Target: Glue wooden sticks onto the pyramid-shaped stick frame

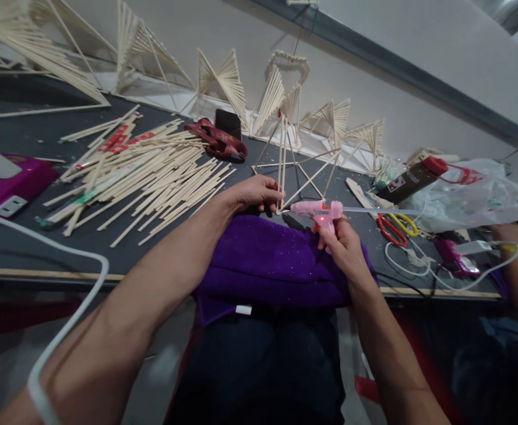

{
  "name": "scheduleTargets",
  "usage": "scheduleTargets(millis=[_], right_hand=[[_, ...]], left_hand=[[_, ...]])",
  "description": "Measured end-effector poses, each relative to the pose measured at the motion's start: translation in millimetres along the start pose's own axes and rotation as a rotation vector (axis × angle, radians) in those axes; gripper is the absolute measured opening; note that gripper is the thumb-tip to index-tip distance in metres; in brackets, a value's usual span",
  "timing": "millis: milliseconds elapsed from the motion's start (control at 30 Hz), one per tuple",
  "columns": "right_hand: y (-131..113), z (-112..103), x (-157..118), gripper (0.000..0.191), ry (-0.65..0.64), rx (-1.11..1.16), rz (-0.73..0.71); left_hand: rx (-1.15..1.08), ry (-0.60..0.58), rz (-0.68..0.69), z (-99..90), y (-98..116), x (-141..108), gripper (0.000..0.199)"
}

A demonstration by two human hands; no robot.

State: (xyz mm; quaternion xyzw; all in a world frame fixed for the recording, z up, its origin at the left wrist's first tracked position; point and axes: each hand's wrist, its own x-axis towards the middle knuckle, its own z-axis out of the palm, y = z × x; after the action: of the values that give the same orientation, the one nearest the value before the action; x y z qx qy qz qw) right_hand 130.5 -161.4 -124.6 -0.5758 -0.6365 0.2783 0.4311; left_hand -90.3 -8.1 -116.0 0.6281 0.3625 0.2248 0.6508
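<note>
Your right grip (343,245) is clamped on the pink glue gun (318,211), nozzle at nine o'clock toward the stick frame (292,171) your left hand (256,193) pinches; gluing looks underway, needing steady pressure.

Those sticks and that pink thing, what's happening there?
A person is sitting at a dark table. Their left hand steadies a stick frame standing upright. Their right hand holds a pink glue gun, its nozzle pointing at the bottom of the frame. A purple cloth lies under the hands, a loose pile of sticks sits to the left, and scissors to the right.
</note>
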Motion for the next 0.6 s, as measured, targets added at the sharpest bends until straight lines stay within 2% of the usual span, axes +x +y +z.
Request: scheduleTargets(millis=[600], right_hand=[[4.6,-0.3,0.0,0.025,0.018,-0.014,0.004]], left_hand=[[-0.009,-0.007,-0.006,-0.1,-1.3,0.4,0.007]])
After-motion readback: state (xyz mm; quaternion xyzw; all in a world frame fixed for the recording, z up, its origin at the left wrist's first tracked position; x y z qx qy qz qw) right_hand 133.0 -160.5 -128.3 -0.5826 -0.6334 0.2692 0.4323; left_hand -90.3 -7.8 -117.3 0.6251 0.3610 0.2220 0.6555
